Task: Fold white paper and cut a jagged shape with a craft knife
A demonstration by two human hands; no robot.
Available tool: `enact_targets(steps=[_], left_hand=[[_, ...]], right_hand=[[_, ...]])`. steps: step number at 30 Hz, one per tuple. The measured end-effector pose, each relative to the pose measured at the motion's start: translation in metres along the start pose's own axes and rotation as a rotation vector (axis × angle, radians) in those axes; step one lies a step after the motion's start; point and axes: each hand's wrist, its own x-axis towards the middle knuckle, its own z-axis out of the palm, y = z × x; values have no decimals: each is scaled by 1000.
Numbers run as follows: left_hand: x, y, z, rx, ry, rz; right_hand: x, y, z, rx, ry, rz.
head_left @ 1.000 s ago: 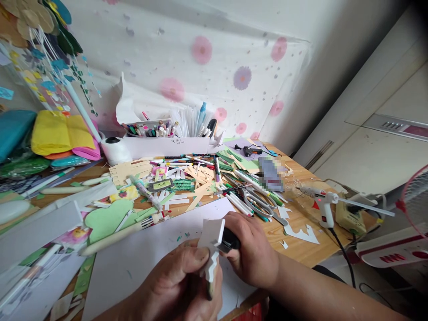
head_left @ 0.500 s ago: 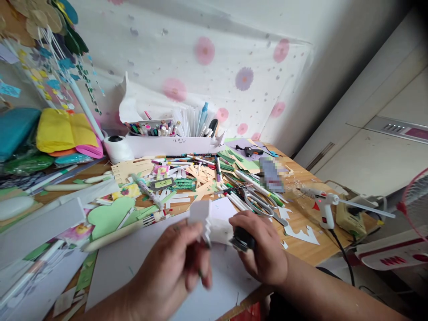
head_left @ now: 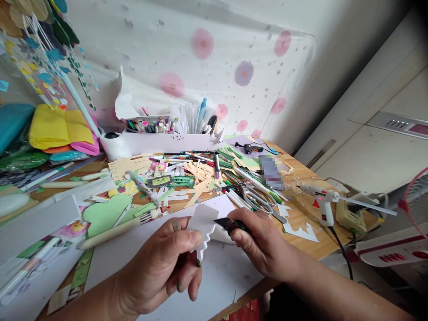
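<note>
1. The left hand (head_left: 157,263) pinches a white piece (head_left: 204,218) between thumb and fingers, with the lower fingers curled loosely beneath it.
2. That piece is stiff, flat and smooth-faced; its right edge is cut into small zigzag teeth, and a pale thickness shows along them (rather like a little saw). It is held up in front of the person, above a large smooth white sheet (head_left: 230,276).
3. The right hand (head_left: 261,240) is clamped around a black cutter (head_left: 230,224), its pointed dark end aimed left at the piece's right edge, just beside it. Whether the two touch, I cannot tell.
4. The two hands are near each other but apart.
5. The sheet lies on a wooden table (head_left: 302,211) with a visible grain.
6. Left of the hands lies a matte green paper shape (head_left: 105,213) with rounded, cloud-like lobes.
7. Beyond the hands, thin cream paper strips (head_left: 200,176) lie in a loose, crossing tangle.
8. To the right are a jagged white paper scrap (head_left: 302,232) and, farther out, a hard-looking white glue gun (head_left: 326,207) with a long translucent stick at its back.
9. Behind everything hangs a wrinkled, flower-printed sheet (head_left: 220,53).
</note>
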Motion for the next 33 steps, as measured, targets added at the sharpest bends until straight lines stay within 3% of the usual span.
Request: enact_targets(steps=[20,29,33], left_hand=[[-3,2,7,-186,-183,-76],[-1,-5,4,-95,-115,-28],[-3,-7,7,-122,-118,-15]], right_hand=[[2,-9,1,-114,-22,-33],[2,-10,-1,-68,-129,38],[1,-11,4,-18,-96,30]])
